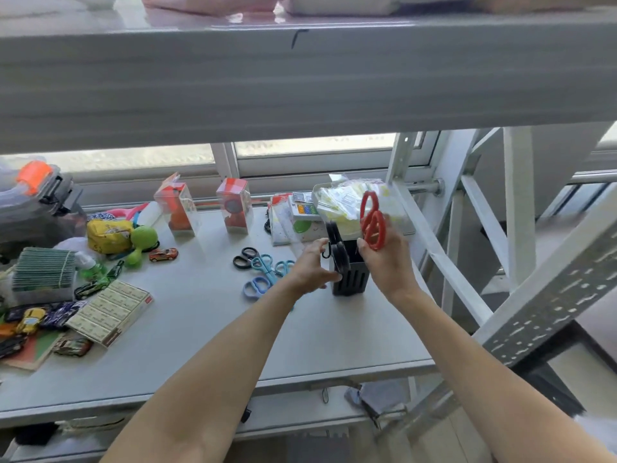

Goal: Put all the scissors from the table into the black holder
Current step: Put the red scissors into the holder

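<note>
Two hands work at the black holder, which stands upright on the grey surface near its right edge. The left hand is at the holder's left side, fingers spread and curled toward its wall; whether it actually grips it I cannot tell. The right hand is closed around red scissors, handles up, held over the holder's open top; the blades are hidden behind the hand. Black scissors already stand in the holder, their handles sticking up above the rim at its left side.

Four more pairs lie flat on the surface just left of the holder, bunched together: a black pair, two teal pairs, and a blue pair nearest the camera, partly covered by the left forearm.

Further left, well apart, lie toy cars, a green toy and a box.
</note>
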`<control>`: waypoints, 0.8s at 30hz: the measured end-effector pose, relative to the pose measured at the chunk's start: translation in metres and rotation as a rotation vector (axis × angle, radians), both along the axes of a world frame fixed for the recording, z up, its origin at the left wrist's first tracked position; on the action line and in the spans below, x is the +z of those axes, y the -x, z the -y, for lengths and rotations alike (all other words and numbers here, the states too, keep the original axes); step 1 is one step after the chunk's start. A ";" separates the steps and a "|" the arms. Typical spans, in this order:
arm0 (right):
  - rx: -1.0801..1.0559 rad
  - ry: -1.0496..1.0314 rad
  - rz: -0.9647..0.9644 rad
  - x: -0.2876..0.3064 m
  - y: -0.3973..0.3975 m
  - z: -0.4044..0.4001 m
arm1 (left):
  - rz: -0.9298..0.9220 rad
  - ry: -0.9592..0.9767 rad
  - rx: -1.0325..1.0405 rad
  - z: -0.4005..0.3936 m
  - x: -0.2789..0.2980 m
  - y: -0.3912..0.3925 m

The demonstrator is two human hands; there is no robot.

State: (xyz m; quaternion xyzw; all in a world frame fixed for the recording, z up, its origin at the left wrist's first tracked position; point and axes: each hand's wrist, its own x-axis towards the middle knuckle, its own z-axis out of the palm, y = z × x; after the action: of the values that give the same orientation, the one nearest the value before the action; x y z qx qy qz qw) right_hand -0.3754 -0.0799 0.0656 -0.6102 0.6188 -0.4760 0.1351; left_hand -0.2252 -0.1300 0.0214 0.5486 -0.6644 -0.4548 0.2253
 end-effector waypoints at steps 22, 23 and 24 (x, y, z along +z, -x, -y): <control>0.160 -0.282 -0.362 0.002 0.009 0.011 | -0.103 -0.071 -0.052 0.005 -0.001 -0.004; 0.108 -0.205 -0.301 -0.003 0.009 0.006 | -0.106 -0.075 -0.066 0.005 -0.001 -0.007; 0.055 -0.142 -0.233 -0.009 0.008 0.000 | -0.111 -0.083 -0.076 0.006 -0.003 -0.011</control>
State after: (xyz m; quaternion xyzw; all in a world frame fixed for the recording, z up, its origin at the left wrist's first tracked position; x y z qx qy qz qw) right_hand -0.3830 -0.0799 0.0564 -0.6669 0.6456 -0.3529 0.1180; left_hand -0.2139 -0.1357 0.0185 0.5057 -0.6519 -0.5198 0.2215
